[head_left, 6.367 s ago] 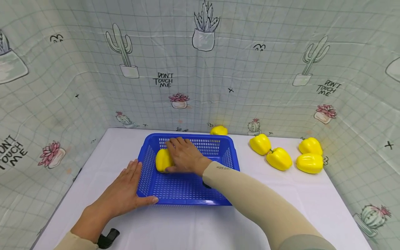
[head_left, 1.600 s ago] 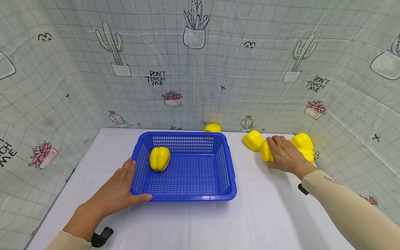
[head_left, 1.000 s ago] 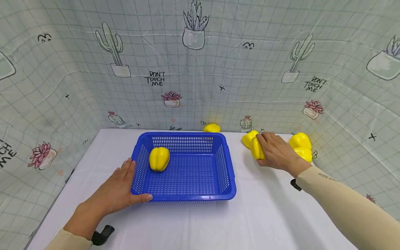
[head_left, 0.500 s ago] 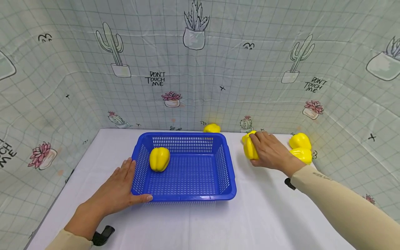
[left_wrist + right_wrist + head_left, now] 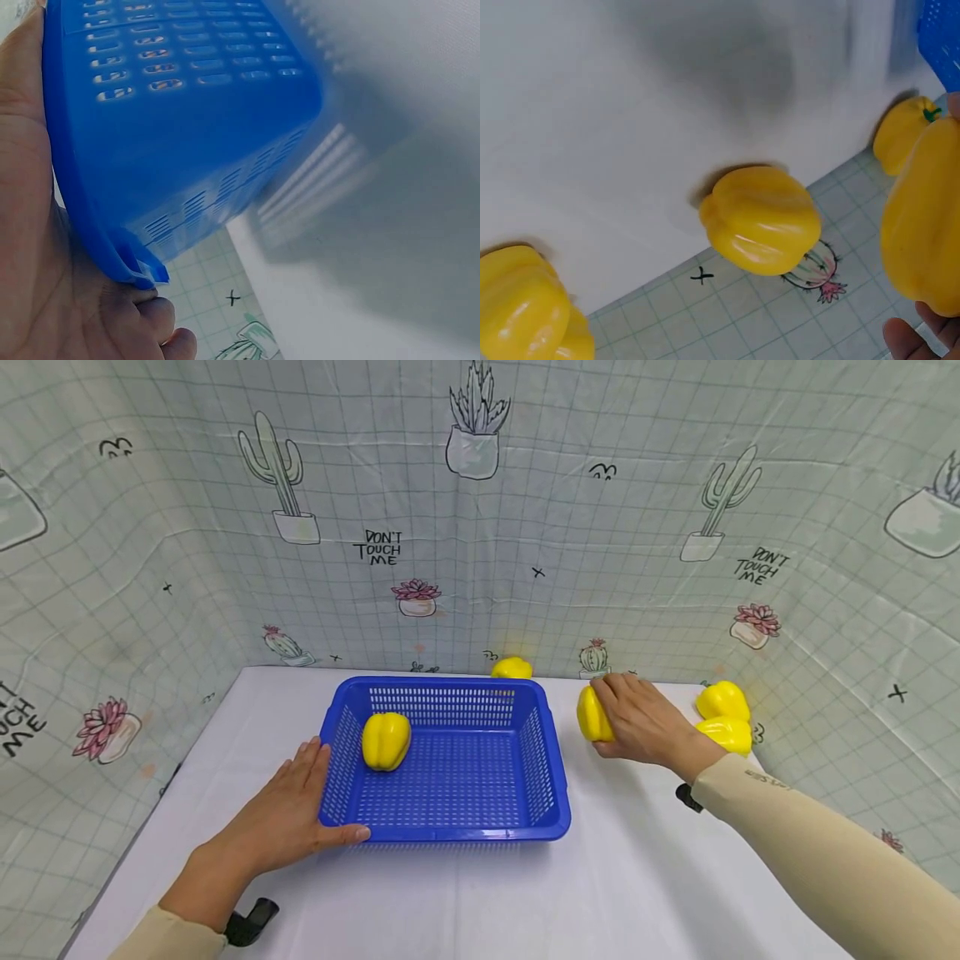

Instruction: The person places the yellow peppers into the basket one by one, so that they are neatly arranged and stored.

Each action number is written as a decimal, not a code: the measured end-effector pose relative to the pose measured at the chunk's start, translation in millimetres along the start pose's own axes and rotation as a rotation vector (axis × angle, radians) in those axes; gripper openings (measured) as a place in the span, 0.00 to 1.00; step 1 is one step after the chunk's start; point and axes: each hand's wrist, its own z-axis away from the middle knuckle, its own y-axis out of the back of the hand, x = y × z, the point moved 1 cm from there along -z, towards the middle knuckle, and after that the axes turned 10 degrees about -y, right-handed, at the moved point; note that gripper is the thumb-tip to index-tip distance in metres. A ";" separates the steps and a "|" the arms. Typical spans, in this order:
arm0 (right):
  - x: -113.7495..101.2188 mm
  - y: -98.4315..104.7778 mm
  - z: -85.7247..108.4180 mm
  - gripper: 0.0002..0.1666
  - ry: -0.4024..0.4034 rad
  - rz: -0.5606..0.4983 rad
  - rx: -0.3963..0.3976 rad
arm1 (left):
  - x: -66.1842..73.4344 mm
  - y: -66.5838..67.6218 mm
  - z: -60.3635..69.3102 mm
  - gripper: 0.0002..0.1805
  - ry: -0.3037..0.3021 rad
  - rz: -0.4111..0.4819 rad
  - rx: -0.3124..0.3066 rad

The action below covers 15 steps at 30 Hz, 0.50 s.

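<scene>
A blue plastic basket, rectangular and with slotted walls [image 5: 450, 785], sits on the white-covered worktop [image 5: 390, 902], its back rim near the back edge. Inside, near its left wall, is a glossy yellow bell pepper [image 5: 386, 742]. Another yellow bell pepper [image 5: 512, 667] lies behind the basket at the worktop's back edge, half hidden by the rim from above; my right wrist view shows its green stem. A further yellow pepper [image 5: 761, 221] lies by the back edge, screened from my head view by my right hand [image 5: 648, 718]. Two more, a rear pepper [image 5: 723, 702] and a front pepper [image 5: 724, 735], lie against each other near the back right corner. The basket's right wall stands between my right hand and the pepper inside. Behind everything hangs a pale green checked cloth printed with cacti [image 5: 480, 560].

My right hand is clamped on a yellow pepper [image 5: 592, 714], just right of the basket; my fingers curve over its top, my thumb is low on the near side, and my forearm slants in from the worktop's right side. My left hand [image 5: 281, 814] is spread at the basket's front left corner, fingers straight along the left rim, thumb out on the front rim.
</scene>
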 end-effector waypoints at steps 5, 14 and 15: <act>-3.6 5.1 -6.9 0.49 0.016 0.010 0.009 | -1.6 -0.8 -0.9 0.78 0.005 -0.011 -0.002; -12.3 17.8 -23.9 0.48 0.028 0.008 0.017 | -0.9 -1.7 -2.0 0.78 0.018 -0.013 -0.003; -13.6 19.8 -27.2 0.48 0.028 0.010 0.014 | -0.8 -1.6 -2.0 0.78 0.019 -0.014 -0.002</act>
